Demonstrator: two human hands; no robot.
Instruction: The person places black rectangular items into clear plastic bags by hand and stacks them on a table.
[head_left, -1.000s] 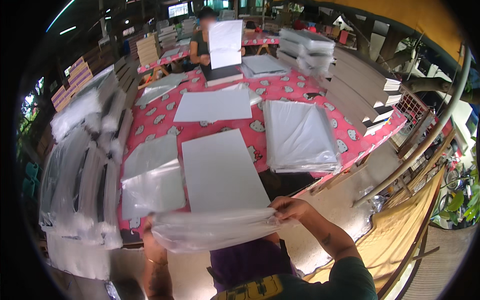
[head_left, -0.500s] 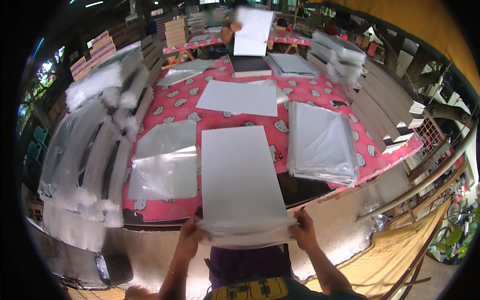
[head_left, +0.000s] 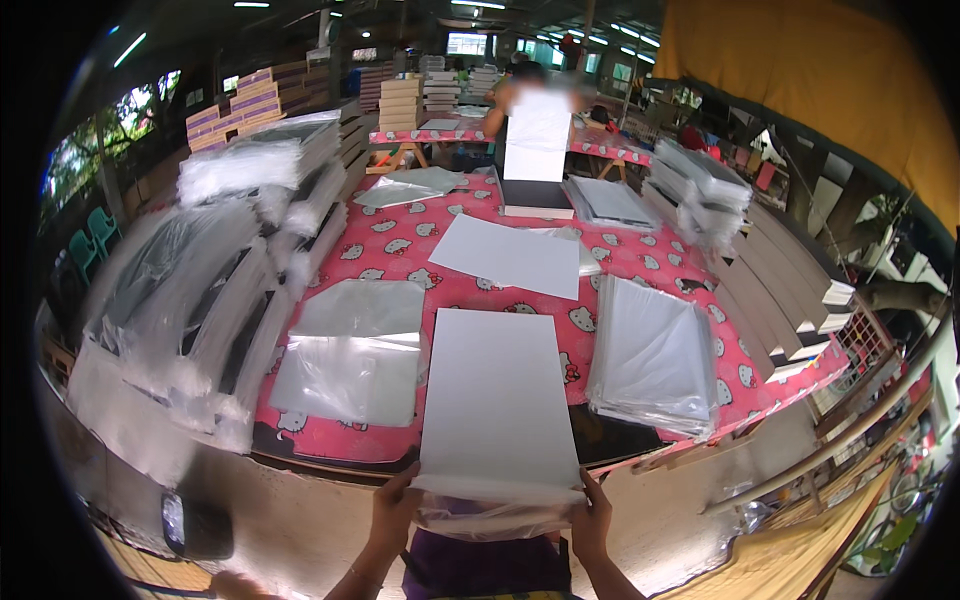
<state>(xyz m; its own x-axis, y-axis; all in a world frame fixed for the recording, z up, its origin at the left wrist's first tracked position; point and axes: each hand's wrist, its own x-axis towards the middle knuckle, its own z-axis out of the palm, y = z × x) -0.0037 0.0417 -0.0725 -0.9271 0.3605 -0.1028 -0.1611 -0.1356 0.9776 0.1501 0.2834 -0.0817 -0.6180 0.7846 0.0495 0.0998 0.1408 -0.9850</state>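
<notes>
A large white sheet lies lengthwise on the pink patterned table, its near end hanging over the front edge. A clear plastic bag gapes around that near end. My left hand grips the bag and sheet at the lower left corner. My right hand grips them at the lower right corner.
A stack of clear bags lies left of the sheet, a pile of bagged sheets to its right. Another white sheet lies further back. Draped plastic stacks fill the left side. A person works at the far end.
The bag, held wide and loose in front of me a second ago, is now drawn around the near end of the white sheet. Both hands have come closer together at its corners.
</notes>
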